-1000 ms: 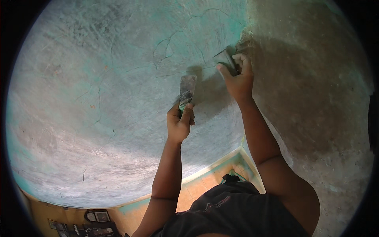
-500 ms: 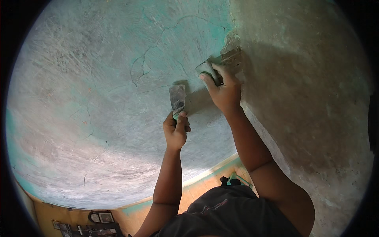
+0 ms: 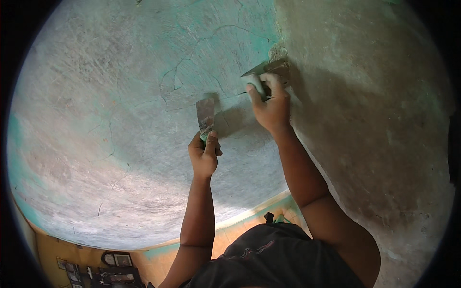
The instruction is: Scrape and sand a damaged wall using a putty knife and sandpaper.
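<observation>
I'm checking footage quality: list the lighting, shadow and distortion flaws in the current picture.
Head view: fisheye bows the greenish wall along its lower edge; head view: shadows fall right of the scraper and the right hand; head view: brighter light washes that wall's lower left.

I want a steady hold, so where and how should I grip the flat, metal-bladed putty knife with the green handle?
Probably by its green handle, from below in the picture: your bare left hand grips it there, and the flat, smeared blade points upward.
</observation>
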Tool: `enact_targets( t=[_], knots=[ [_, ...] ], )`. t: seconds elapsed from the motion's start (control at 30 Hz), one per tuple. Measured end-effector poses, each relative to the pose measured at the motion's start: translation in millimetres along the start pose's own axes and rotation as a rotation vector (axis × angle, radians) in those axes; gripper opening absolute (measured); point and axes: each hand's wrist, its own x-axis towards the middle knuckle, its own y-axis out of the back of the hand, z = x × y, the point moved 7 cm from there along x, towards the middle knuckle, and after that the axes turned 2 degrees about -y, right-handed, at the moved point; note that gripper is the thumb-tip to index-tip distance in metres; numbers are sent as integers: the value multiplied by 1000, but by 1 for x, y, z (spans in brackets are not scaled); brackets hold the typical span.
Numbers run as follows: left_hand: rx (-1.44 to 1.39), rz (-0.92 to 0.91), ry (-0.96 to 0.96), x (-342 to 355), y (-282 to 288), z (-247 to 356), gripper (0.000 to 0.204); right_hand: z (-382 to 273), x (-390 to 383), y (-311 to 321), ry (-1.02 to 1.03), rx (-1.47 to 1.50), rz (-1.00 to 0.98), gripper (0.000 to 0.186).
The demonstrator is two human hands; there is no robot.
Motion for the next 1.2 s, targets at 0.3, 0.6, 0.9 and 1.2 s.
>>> enact_targets(
  t=[0.3,0.6,0.9,1.2],
  knots=[
    [16,-42,-11,12,-11,22,25,7,23,8,-179,165,-10,31],
    [22,-56,-3,35,-33,50,29,-31,79,17,42,-268,-21,40],
    [77,-96,-44,40,-44,57,30,-15,87,16,-31,-276,132,37],
    [88,-108,-37,36,-45,47,32,-22,91,16,-9,-286,116,34]
  ],
)
